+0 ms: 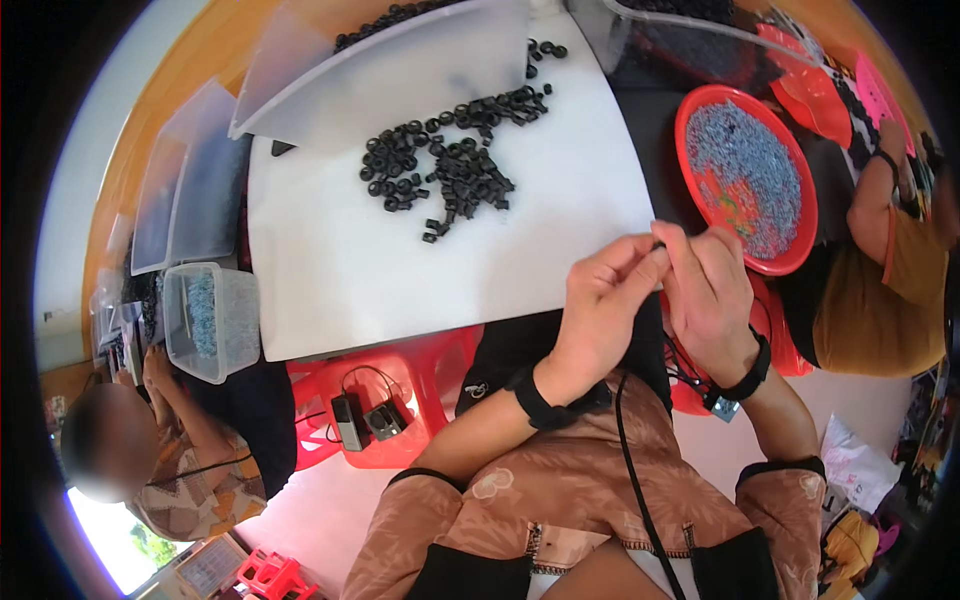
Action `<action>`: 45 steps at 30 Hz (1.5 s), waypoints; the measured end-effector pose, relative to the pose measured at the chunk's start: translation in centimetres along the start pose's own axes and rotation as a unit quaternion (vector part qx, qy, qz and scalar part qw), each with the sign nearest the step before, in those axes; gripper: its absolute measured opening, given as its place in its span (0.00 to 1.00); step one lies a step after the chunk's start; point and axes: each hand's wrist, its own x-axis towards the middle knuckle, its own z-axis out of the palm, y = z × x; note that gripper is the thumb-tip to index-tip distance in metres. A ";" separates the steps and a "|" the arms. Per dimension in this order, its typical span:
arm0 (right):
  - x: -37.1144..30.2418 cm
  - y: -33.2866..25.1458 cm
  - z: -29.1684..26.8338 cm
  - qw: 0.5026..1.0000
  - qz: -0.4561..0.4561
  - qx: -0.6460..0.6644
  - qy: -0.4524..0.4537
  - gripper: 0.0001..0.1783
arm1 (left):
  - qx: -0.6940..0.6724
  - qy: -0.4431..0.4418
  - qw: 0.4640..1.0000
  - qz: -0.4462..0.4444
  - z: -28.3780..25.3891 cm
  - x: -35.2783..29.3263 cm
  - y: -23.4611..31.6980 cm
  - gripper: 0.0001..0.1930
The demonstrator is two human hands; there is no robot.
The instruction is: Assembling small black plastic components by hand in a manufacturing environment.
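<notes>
My left hand and my right hand meet just off the near right corner of the white table, fingertips pinched together. Between them shows a sliver of a small black part, mostly hidden by the fingers. Just beyond my right hand, a red basin holds many small blue-grey pieces, with some orange and green ones at its near side. A loose pile of small black ring-shaped and short tubular parts lies on the table, farther away and to the left.
A large translucent bin stands across the table's far side. Another clear bin is at the far right. On the left, a clear tub holds blue-grey pieces near a seated person. A red stool carries small devices; another person sits right.
</notes>
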 end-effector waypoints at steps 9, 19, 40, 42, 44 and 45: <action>0.4 -0.3 -1.1 0.980 0.158 0.114 -0.040 0.19 | 0.256 -0.044 0.966 0.011 -1.1 0.2 1.7 0.11; -2.3 2.3 -1.8 0.586 0.527 0.600 -0.139 0.15 | 0.504 -0.082 0.791 0.336 -0.6 2.2 0.8 0.16; -3.9 4.1 -0.3 0.585 0.566 0.579 -0.041 0.14 | 0.594 -0.126 0.729 0.317 0.5 4.7 -1.9 0.12; -3.9 3.8 -0.1 0.609 0.559 0.562 -0.033 0.13 | 0.604 -0.127 0.721 0.313 0.5 4.7 -2.1 0.12; -3.8 3.4 -0.1 0.677 0.551 0.488 -0.033 0.12 | 0.615 -0.128 0.713 0.311 0.4 4.7 -2.3 0.11; -3.8 3.2 -0.1 0.676 0.552 0.487 -0.034 0.12 | 0.618 -0.119 0.712 0.311 0.3 4.7 -2.4 0.11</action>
